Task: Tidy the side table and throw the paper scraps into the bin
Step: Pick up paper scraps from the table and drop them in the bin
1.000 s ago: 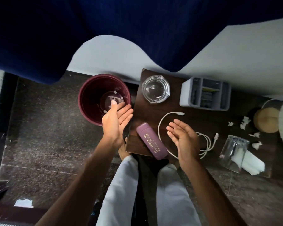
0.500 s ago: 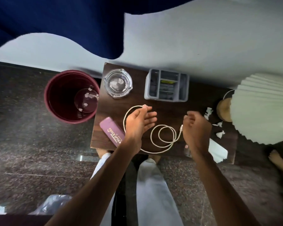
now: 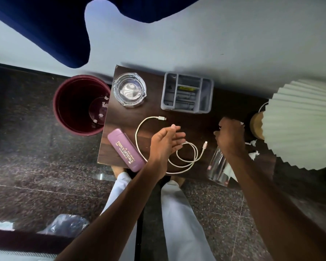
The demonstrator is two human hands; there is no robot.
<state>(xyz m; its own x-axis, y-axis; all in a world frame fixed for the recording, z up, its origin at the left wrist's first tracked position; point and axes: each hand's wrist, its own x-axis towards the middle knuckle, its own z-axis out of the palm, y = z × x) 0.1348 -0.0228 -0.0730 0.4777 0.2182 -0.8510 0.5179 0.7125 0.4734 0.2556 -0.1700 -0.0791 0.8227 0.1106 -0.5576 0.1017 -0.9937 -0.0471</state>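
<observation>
Your left hand [image 3: 166, 143]: fingers straight and loose, holding nothing, above the white cable [image 3: 184, 161].
Your right hand [image 3: 230, 137]: fingers bent down beside the lamp base [image 3: 257, 125]; the grip is hidden, so you cannot tell.
Paper scraps [image 3: 253, 155]: on the side table [image 3: 196, 123], just right of that hand.
Bin [image 3: 72, 110]: on the floor left of the table, with more scraps inside.

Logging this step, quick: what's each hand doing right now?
Left hand: open, holding nothing, over the cable.
Right hand: fingers curled down by the paper scraps; grip cannot be told.
</observation>
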